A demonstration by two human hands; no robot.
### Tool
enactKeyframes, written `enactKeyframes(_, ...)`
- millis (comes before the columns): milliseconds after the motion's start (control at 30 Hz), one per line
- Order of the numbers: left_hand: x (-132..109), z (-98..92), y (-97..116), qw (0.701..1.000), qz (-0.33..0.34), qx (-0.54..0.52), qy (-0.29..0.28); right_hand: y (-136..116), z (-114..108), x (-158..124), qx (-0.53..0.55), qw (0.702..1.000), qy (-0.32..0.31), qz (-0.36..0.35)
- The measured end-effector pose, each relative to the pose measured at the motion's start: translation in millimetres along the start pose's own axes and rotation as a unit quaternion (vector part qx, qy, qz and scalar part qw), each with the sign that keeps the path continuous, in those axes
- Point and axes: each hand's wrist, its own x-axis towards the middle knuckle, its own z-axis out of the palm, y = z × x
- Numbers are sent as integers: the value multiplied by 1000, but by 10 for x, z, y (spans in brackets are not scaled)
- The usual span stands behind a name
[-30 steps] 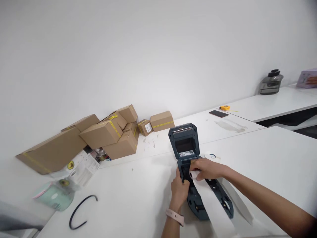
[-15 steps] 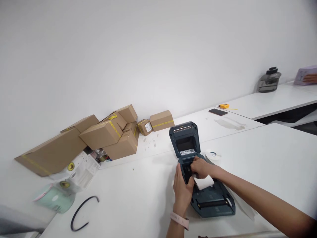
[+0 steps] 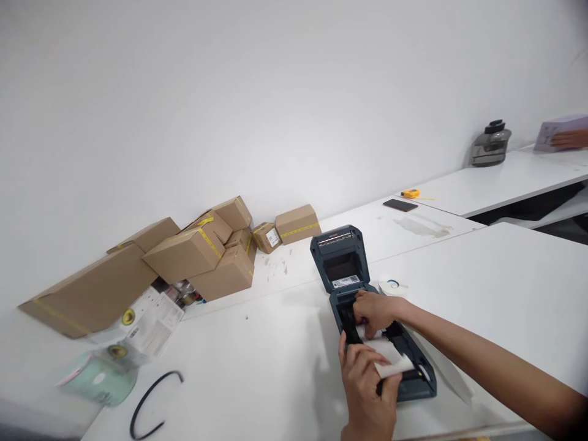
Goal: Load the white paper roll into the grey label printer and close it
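Observation:
A dark label printer (image 3: 340, 260) stands on the white table with its lid swung up. My right hand (image 3: 374, 306) reaches into its bay from the right, fingers curled down against the inner side; what the fingertips hold is hidden. White label paper (image 3: 386, 352) runs from the bay toward the printer's front, its end curling up. At the near left side my left hand (image 3: 367, 386) grips this paper, fingers over it and thumb by its free end. Behind the printer lies a white roll (image 3: 392, 288) with a blue core.
Taped cardboard boxes (image 3: 184, 252) are piled at the left wall. A black curved band (image 3: 147, 404) and a mint green container (image 3: 101, 380) lie front left. A phone (image 3: 400, 205), yellow tape measure (image 3: 410, 193) and dark jug (image 3: 490, 146) stand farther right. Another person's hand (image 3: 569, 139) touches a purple box (image 3: 551, 130).
My left hand has moved from the printer's left side toward its front, onto the paper, which now extends farther forward. My right hand stays in the bay.

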Motion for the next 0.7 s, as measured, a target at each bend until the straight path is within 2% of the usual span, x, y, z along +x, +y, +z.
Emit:
enactKeyframes(133,-101,53,32,998,45,15,32,42,-38,10,21,1000,-13,-18)
enactKeyframes(300,-200,84,96,997,49,32,45,60,-37,30,41,998,-23,-34)
enactKeyframes(400,-303,127,94,998,36,38,46,-6,-71,-45,47,999,-1,-28)
enactKeyframes(467,-389,176,77,998,14,38,55,-74,-181,-185,54,998,36,-24)
enactKeyframes(533,-480,236,53,996,5,36,80,-133,-385,-377,67,994,78,-32)
enactKeyframes(600,-569,289,32,993,15,43,107,-154,-659,-552,94,981,166,-43)
enactKeyframes(633,-609,308,26,992,22,52,112,-143,-804,-609,110,962,247,-40)
enactKeyframes(700,-675,324,26,991,34,70,107,-76,-1063,-632,138,887,440,-12)
